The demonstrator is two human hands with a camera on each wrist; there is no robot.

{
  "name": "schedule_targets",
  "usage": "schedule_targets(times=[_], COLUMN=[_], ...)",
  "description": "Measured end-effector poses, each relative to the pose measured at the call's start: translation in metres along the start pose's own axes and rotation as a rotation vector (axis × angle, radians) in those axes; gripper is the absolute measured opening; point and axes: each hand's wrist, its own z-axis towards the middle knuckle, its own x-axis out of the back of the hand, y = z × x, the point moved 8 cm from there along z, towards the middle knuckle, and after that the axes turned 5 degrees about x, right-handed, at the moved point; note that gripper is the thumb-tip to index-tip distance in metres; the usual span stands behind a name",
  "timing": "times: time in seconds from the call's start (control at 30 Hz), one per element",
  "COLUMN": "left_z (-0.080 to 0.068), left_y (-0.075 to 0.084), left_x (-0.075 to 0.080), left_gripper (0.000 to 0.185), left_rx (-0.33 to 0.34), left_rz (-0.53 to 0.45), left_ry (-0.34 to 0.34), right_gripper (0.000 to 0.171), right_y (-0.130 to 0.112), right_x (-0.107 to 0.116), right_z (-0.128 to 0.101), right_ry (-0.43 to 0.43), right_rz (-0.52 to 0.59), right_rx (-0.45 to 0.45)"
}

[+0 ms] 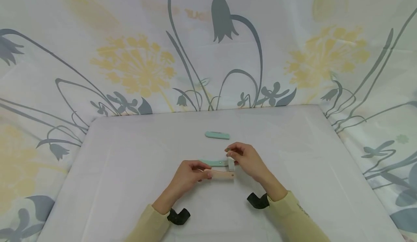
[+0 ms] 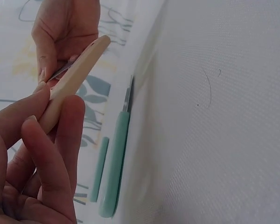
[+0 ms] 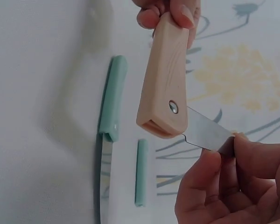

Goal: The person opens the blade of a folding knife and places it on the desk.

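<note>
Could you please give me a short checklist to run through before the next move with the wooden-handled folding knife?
1. Left hand grips the wooden handle firmly: ok, fingers curl round its far end.
2. Right hand has the blade: ok, fingertips pinch it near its tip.
3. Fingers clear of the cutting edge: cannot tell, the pinch hides which side is sharp.
4. Blade fully opened or locked: not ok, it stands at an angle to the handle, partway out.
5. Green-handled knife out of the way: ok, it lies open on the table, beside the hands but untouched.
6. Small green piece clear: ok, it lies farther back.
</note>
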Motion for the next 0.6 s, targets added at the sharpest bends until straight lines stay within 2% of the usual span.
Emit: schedule_targets(times=[0.23, 0.6], left_z=[-0.001, -0.003], left_y=[0.001, -0.001], left_x=[0.005, 0.012], left_gripper=[0.026, 0.024], left_rx=[-0.012, 0.023], left_rz=[-0.044, -0.060], left_ry=[0.007, 0.040], right_gripper=[0.021, 0.020], right_y=[0.004, 0.013], right_x=[0.012, 0.022], right_z=[-0.003, -0.008], right_ry=[0.050, 0.114], right_rz=[0.094, 0.259], right_rx=[-0.043, -0.111])
